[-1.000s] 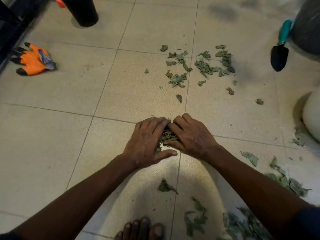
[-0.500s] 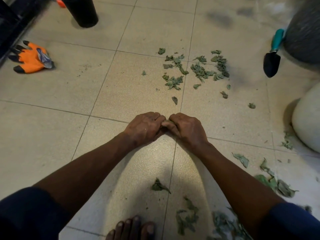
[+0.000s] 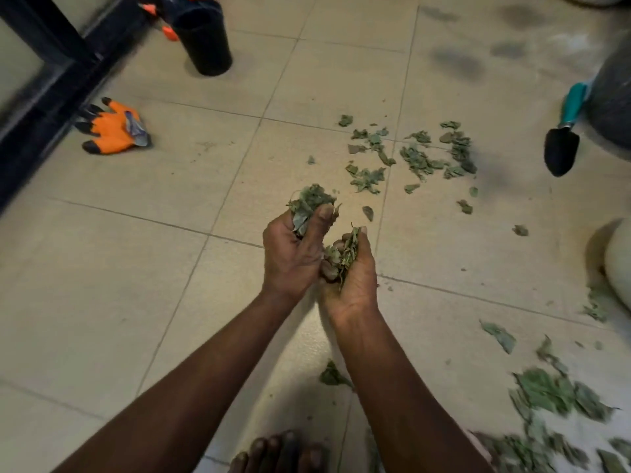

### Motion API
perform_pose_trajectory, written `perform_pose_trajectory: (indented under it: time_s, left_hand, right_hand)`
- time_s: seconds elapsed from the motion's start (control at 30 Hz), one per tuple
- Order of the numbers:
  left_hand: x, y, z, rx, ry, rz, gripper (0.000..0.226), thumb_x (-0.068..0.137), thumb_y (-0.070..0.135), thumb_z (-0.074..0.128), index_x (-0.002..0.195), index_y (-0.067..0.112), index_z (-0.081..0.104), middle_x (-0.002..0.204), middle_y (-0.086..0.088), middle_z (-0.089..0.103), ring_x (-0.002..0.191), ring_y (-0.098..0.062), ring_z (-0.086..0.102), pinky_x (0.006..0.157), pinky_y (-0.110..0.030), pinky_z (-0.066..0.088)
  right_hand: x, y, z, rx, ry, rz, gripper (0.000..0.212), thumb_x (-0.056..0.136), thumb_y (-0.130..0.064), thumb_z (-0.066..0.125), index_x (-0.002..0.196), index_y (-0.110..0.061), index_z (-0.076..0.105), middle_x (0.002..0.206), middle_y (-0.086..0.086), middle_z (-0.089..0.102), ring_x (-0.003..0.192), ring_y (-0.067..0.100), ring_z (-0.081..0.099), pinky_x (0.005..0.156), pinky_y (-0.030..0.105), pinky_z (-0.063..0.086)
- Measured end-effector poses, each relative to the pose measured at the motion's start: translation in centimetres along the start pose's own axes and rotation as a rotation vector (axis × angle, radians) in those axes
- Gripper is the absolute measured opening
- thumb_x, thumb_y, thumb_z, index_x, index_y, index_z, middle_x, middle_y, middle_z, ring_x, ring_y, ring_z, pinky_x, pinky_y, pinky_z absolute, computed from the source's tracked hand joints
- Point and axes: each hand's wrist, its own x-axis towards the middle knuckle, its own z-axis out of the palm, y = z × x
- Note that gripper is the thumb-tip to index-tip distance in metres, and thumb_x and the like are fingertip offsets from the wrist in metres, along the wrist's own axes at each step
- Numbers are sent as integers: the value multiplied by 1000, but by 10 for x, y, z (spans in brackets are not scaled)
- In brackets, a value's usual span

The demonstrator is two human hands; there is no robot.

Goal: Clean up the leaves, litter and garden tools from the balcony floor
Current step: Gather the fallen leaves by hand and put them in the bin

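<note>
My left hand (image 3: 290,254) is raised above the tiled floor and grips a bunch of dry green leaves (image 3: 312,201) that sticks out past its thumb. Right beside it, my right hand (image 3: 355,278) is cupped palm up around a smaller clump of leaves (image 3: 343,256). More loose leaves (image 3: 420,158) lie scattered on the tiles beyond the hands, and another patch of leaves (image 3: 553,394) lies at the lower right. An orange glove (image 3: 111,128) lies at the left near the door frame. A trowel (image 3: 563,141) with a teal handle and black blade lies at the right.
A black pot (image 3: 205,42) stands at the top left by a dark door frame (image 3: 44,80). A dark grey planter (image 3: 611,97) and a white rounded pot (image 3: 619,264) sit along the right edge. My bare toes (image 3: 276,452) show at the bottom.
Both hands were pressed together on the floor gathering leaves; now they have lifted off the tiles and turned, each holding a clump of leaves.
</note>
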Motion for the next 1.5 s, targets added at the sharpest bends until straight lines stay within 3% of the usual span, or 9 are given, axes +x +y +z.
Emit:
perform_pose_trajectory:
  time_s: [0.07, 0.2, 0.33, 0.7, 0.83, 0.97, 1.1, 1.33, 1.5]
  left_hand:
    - [-1, 20, -5, -109, 105, -20, 38, 101, 38, 59, 68, 22, 54, 57, 11, 49, 53, -7, 43, 52, -21, 36]
    - [5, 69, -34, -228, 312, -53, 47, 100, 51, 58, 62, 26, 49, 58, 1, 41, 55, -15, 37, 51, -28, 35]
    - [16, 136, -79, -506, 557, -66, 46, 91, 63, 64, 67, 25, 56, 66, -8, 40, 57, -20, 34, 55, -35, 34]
    - [-70, 324, -301, -659, 1073, 198, 59, 79, 59, 76, 101, 9, 52, 73, -8, 53, 53, -19, 48, 48, -26, 41]
    - [-166, 356, -390, -616, 1295, 225, 49, 88, 52, 76, 99, 7, 59, 76, -8, 57, 58, -21, 54, 54, -28, 48]
    - [-255, 349, -460, -600, 1485, 216, 47, 90, 48, 75, 104, 4, 66, 87, -12, 63, 69, -22, 62, 57, -31, 54]
    - [-352, 323, -528, -571, 1671, 151, 55, 82, 51, 79, 111, 5, 72, 107, -15, 77, 97, -35, 75, 86, -52, 62]
    - [-475, 245, -600, -556, 1933, -164, 25, 91, 30, 71, 95, 6, 75, 92, -11, 78, 85, -31, 75, 80, -47, 64]
    - [-522, 179, -634, -534, 1622, -577, 47, 72, 34, 72, 108, 4, 76, 92, -16, 78, 83, -33, 76, 80, -50, 63]
  right_hand:
    - [-13, 15, 16, 95, -54, 84, 36, 100, -44, 61, 111, -11, 72, 103, 9, 75, 87, 22, 74, 85, 36, 60]
    - [-44, 27, 67, 91, -149, 125, 38, 100, -47, 60, 101, -11, 71, 88, 8, 72, 76, 21, 72, 71, 31, 62]
    - [-85, 37, 138, -51, -303, 170, 61, 89, -55, 72, 130, -11, 64, 116, 17, 59, 104, 31, 58, 104, 47, 50]
    - [-335, 172, 282, -439, -739, 209, 26, 100, -35, 63, 96, -9, 68, 91, 14, 71, 80, 30, 70, 73, 38, 59]
    - [-438, 259, 258, -637, -840, 448, 52, 88, -49, 67, 117, -6, 68, 113, 13, 74, 97, 30, 74, 81, 40, 63]
    - [-509, 329, 219, -803, -833, 557, 41, 91, -42, 71, 112, -8, 72, 106, 14, 77, 95, 33, 76, 81, 49, 63]
    - [-573, 412, 160, -977, -839, 715, 37, 93, -38, 65, 112, -7, 73, 99, 13, 79, 90, 32, 77, 75, 42, 64]
    - [-607, 542, 61, -1383, -879, 764, 47, 76, -33, 58, 110, -8, 77, 97, 12, 79, 89, 34, 76, 79, 44, 63]
    - [-597, 584, 38, -1717, -1090, 648, 38, 85, -38, 57, 103, -8, 72, 101, 11, 74, 94, 31, 72, 91, 42, 58]
